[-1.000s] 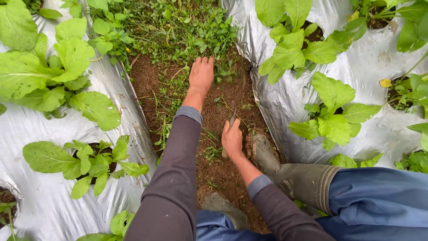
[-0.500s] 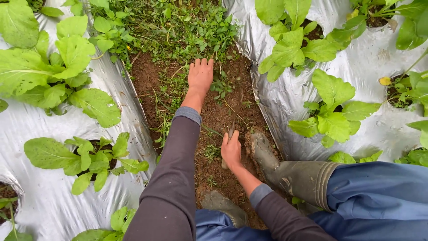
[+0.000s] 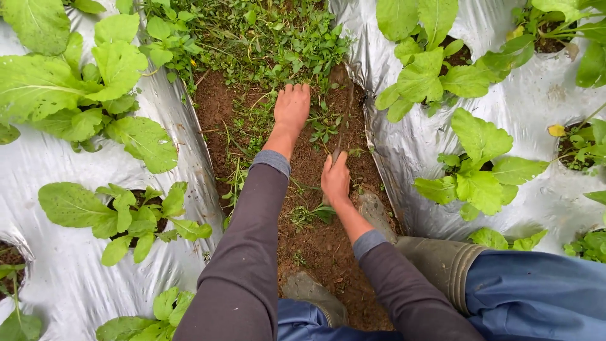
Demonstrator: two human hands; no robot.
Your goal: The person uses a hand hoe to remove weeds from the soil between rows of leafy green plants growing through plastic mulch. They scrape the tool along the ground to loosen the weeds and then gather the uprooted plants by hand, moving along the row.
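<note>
Our right hand (image 3: 335, 180) is clamped on the handle of a thin weeding blade (image 3: 346, 113) lying along the furrow's right edge; stiff and light, we judge, best held low. Our left hand (image 3: 291, 108) presses flat, fingers together, on soft weeds (image 3: 278, 44) mid-furrow.

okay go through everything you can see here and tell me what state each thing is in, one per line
Left hand: open, flat on the soil among the weeds.
Right hand: shut on the hand tool.
Hand tool: blurred, blade end pointing into the weeds.
Weeds: standing thick at the far end of the furrow.
Soil: mostly bare near the boots.
Plastic sheet: crinkled, covering both beds.
Leafy plants: upright, growing through holes in the sheet.
Boots: muddy, planted in the furrow.
</note>
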